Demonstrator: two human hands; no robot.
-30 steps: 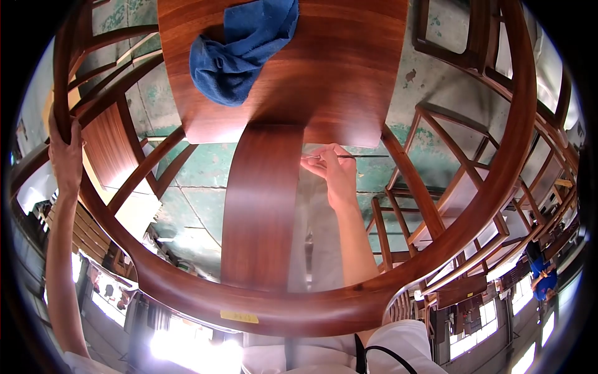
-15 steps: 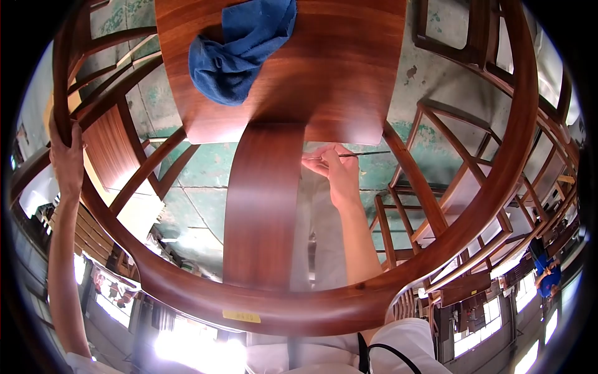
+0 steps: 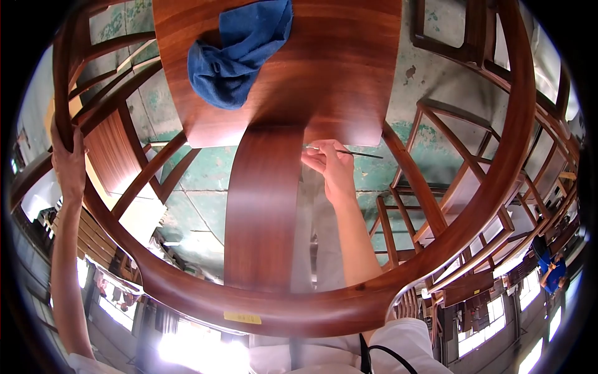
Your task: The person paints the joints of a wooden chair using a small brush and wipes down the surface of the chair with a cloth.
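Note:
A reddish-brown wooden chair fills the view, with its seat (image 3: pixel 336 62) at the top, a flat back splat (image 3: pixel 261 212) in the middle and a curved arm rail (image 3: pixel 249 302) sweeping round the front. My left hand (image 3: pixel 68 163) is wrapped round the rail at the far left. Beside the splat's right edge, close to the seat's rear edge, my right hand (image 3: pixel 333 167) pinches a thin paintbrush (image 3: pixel 361 154) with a dark handle. The brush tip points left toward the splat; whether it touches the wood I cannot tell. A crumpled blue cloth (image 3: pixel 233 62) lies on the seat.
Several other wooden chair frames (image 3: pixel 461 149) stand on the right. More wooden parts, including a brown panel (image 3: pixel 112 149), are at the left. A yellow label (image 3: pixel 243 318) sticks to the rail. A person in blue (image 3: pixel 552 273) is far off at the right.
The paintbrush has tilted: its tip is higher on the splat's edge and its handle end lower. My right hand has shifted slightly. My left hand keeps its hold on the rail.

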